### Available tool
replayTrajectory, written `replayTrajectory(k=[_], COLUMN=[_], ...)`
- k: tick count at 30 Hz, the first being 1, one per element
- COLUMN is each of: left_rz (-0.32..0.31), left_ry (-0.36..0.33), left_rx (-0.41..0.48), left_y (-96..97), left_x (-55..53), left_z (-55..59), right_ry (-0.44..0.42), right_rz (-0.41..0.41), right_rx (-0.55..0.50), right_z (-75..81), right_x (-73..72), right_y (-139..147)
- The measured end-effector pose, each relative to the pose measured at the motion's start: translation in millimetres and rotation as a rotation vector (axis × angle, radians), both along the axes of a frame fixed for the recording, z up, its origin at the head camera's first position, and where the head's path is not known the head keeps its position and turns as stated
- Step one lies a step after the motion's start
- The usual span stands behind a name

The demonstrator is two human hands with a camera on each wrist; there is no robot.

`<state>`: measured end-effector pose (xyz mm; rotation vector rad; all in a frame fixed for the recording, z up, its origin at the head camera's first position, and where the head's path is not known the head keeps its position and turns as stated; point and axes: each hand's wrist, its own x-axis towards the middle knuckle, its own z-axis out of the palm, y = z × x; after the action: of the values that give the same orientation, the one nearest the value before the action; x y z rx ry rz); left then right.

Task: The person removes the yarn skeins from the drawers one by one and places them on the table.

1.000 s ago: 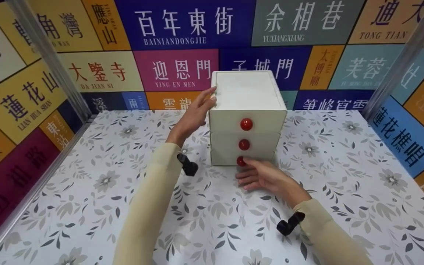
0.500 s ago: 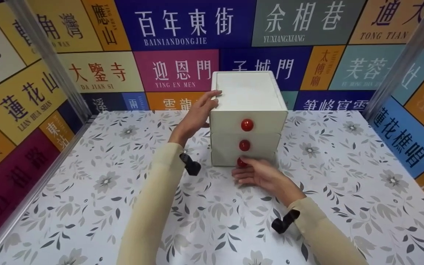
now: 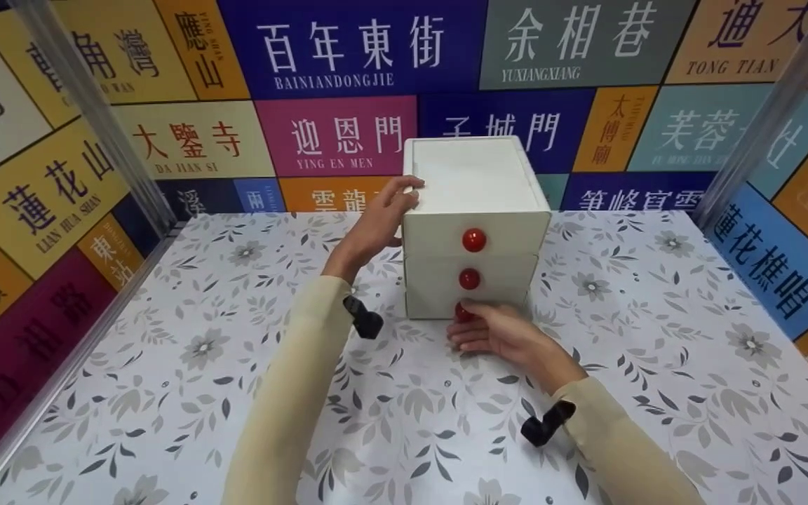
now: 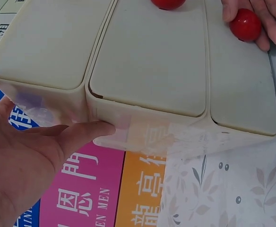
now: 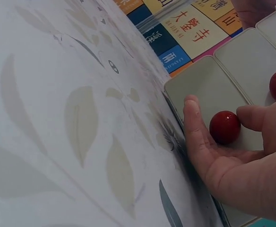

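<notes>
A white cabinet [image 3: 474, 172] with three stacked drawers stands on the table; each drawer front has a round red knob. All three drawers look closed. My left hand [image 3: 379, 217] rests against the cabinet's left side, fingertips over the top edge; in the left wrist view its thumb [image 4: 93, 132] presses the translucent side wall. At the bottom drawer, my right hand [image 3: 506, 337] has the lowest drawer knob [image 5: 224, 127] between thumb and fingers. The thumb touches the knob, and the fingers reach beneath it. Above are the middle knob [image 3: 469, 278] and top knob [image 3: 473, 240].
The table [image 3: 200, 407] wears a white floral covering. Panels with large lettering [image 3: 348, 45] rise behind and on both sides, with clear posts [image 3: 113, 133] at the corners. A black wrist camera [image 3: 548, 424] is on the right sleeve, another [image 3: 363, 318] on the left.
My left fingertips have slid slightly further over the cabinet's top edge. My right hand stays at the lowest knob, its fingers a little closer in. The drawers look the same.
</notes>
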<state>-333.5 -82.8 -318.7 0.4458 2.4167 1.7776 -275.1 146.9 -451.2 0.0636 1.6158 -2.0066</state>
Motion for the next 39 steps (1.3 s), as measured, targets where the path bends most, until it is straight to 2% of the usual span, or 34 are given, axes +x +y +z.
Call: replayTrajectory(k=[8,19,27,34,39], left_rz=[-0.002,0.016,0.031,0.019,0.008], left_ry=[0.010,0.007,0.019,0.024,0.016], left_rx=[0.011,0.028,0.034,0.040,0.026], left_y=[1.8,1.2,4.1,3.8,0.5], left_x=[-0.2,-0.1,1.9,1.1,-0.3], left_z=[-2.0,-4.3,-3.9,-4.7,-2.6], right_ry=[0.002,0.010,0.086,0.198,0.234], right_rz=[0.067,0.139,0.164,0.217,0.196], right_rx=[0.094,0.151,0.137,0.154,0.155], right_z=[5.8,16.1,38.7,64.2,82.5], right_x=[2.3,6.9,13.6,17.4,16.8], right_y=[6,10,23,34,32])
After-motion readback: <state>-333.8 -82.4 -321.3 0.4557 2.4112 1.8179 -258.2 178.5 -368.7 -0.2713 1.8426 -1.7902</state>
